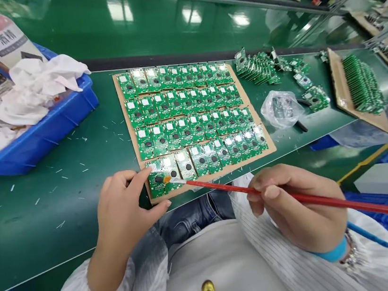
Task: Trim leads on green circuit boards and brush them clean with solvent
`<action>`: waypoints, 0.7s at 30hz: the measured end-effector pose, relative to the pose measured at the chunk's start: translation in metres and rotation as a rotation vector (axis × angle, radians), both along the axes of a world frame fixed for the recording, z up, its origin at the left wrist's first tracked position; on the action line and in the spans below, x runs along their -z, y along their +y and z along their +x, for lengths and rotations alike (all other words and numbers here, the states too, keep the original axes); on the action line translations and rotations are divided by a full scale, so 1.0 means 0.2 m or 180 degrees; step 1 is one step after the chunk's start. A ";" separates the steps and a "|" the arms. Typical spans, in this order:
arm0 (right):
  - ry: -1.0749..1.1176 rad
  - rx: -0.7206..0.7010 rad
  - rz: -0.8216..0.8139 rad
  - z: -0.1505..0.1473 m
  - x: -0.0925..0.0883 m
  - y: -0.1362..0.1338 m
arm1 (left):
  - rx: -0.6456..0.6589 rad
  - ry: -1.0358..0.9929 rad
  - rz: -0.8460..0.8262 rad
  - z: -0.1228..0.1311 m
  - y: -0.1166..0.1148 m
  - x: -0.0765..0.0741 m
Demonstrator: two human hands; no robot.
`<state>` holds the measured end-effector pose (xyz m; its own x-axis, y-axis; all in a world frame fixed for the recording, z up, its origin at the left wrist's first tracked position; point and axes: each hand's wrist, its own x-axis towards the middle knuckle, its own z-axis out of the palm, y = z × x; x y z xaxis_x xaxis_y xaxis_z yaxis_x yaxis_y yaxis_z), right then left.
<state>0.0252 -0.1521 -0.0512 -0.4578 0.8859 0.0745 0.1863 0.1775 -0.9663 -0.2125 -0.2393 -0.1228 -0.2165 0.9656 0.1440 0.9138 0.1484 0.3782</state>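
My right hand [294, 204] grips a thin red-handled paintbrush [217, 186] between thumb and fingers. Its orange-tipped bristles are over the circuit board [157, 188] at the near left corner of a layout. My left hand [124, 212] is beside that corner, thumb and index finger spread. The index fingertip is at the board's upper left; the thumb tip is near the cardboard's front edge. Green circuit boards [184, 127] lie in several rows on a cardboard sheet [128, 120], each with a white square and a dark round spot.
A blue bin [78, 108] at the left holds bottles [5, 41] and crumpled white tissues [36, 90]. To the right are piled boards [258, 67], a clear plastic bag [282, 109] and upright boards [360, 83] on cardboard. White clippings dot the green table [61, 196].
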 end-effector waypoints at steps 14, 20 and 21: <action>0.0048 0.0563 -0.0238 -0.05 -0.08 0.05 | -0.0296 -0.0167 0.0127 0.02 -0.04 0.02; -0.0100 0.0309 -0.0134 -0.11 -0.09 0.02 | -0.0112 -0.0057 0.0107 0.01 -0.04 0.03; -0.0123 0.0333 -0.0107 -0.12 -0.09 0.02 | -0.0085 -0.0028 0.0081 0.01 -0.03 0.03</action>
<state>0.0005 -0.1488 -0.0331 -0.3647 0.9307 0.0279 0.2394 0.1227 -0.9631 -0.2108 -0.2460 -0.1285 -0.2435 0.9555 0.1664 0.9062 0.1630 0.3903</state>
